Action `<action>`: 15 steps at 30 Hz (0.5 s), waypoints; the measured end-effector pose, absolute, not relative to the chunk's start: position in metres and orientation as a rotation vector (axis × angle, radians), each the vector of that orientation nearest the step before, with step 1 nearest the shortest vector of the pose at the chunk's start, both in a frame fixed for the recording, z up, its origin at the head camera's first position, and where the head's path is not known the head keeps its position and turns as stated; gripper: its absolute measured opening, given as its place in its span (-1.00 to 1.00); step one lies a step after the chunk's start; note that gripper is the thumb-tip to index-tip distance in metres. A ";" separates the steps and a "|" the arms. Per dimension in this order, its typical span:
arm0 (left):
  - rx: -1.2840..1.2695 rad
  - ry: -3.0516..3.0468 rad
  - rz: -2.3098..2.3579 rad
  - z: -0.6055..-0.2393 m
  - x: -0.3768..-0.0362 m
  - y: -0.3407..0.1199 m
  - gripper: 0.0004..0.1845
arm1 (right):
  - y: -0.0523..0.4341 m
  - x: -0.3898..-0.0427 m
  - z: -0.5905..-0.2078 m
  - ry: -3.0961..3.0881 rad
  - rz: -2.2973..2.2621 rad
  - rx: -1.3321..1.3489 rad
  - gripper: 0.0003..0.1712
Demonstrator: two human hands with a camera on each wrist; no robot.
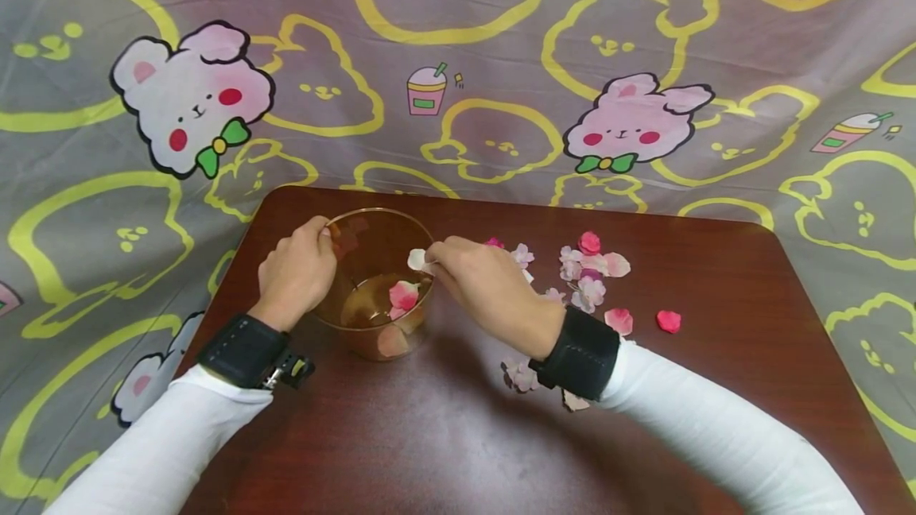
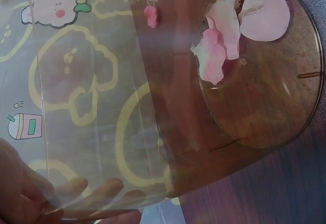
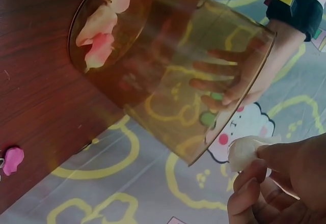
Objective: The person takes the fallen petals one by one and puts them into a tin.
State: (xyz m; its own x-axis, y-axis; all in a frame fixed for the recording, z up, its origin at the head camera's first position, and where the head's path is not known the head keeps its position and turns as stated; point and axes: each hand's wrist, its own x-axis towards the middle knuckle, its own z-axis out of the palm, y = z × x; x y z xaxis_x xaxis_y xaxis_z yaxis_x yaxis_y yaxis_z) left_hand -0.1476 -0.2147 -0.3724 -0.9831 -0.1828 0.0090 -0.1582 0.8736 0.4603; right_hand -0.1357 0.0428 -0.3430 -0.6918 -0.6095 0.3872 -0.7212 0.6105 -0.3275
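Observation:
A see-through amber bucket-like container (image 1: pixel 363 342) stands on the left part of the table. My left hand (image 1: pixel 296 272) grips its left rim, thumb over the edge and fingers spread along the outer wall, visible through the plastic in the right wrist view. Between thumb and fingertips, my right hand (image 1: pixel 494 292) pinches a white petal (image 3: pixel 243 152) at the container's right rim. Several pink and pale petals (image 2: pixel 211 56) lie in the bottom of the container.
Loose pink and white petals and small blossoms (image 1: pixel 588 292) are scattered on the brown table (image 1: pixel 343 443) right of the container, some partly hidden behind my right arm. A cartoon-printed cloth (image 1: pixel 494 62) hangs behind the table.

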 end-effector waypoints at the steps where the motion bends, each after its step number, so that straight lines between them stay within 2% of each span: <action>1: 0.271 -2.990 -0.727 -0.372 -0.148 -0.215 -0.57 | 0.042 -0.135 -0.343 -2.603 0.668 1.097 -0.96; 15: 0.269 -2.981 -0.732 -0.373 -0.148 -0.215 -0.56 | 0.026 -0.128 -0.351 -2.622 0.434 1.155 -0.93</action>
State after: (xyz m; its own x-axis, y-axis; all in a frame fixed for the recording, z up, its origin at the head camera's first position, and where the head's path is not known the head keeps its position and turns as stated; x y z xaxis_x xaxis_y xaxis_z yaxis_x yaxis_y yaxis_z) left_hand -0.1476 -0.2151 -0.3731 -0.9830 -0.1828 0.0168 -0.1542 0.8721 0.4645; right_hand -0.1276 0.0257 -0.3511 -0.6575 -0.6744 0.3359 -0.7467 0.6429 -0.1709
